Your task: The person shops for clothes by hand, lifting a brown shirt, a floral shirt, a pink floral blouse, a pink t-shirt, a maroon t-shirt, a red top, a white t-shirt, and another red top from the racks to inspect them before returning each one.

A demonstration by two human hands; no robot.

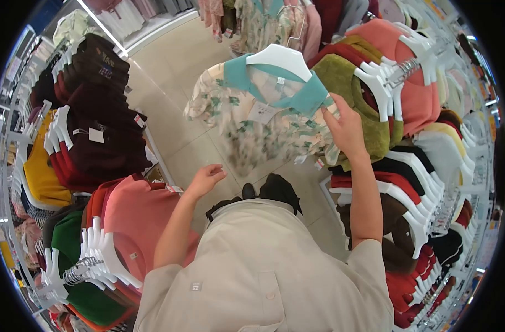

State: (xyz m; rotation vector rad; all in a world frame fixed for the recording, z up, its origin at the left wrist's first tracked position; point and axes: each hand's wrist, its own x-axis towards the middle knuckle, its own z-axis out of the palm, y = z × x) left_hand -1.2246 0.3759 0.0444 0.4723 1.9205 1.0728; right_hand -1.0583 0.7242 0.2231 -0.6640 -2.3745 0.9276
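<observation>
A floral blouse with a teal collar hangs on a white hanger in front of me, its lower part blurred. A white paper tag lies at its neckline. My right hand grips the blouse at the shoulder by the collar's right end, thumb on top. My left hand is in the air below the blouse, apart from it, with fingers loosely stretched and nothing in them. Close to my right hand hangs an olive green top on the rack.
Racks of clothes on white hangers line both sides: dark maroon tops and a pink sweater left, a coral top and a brown garment right. More floral garments hang ahead. Tiled floor runs between.
</observation>
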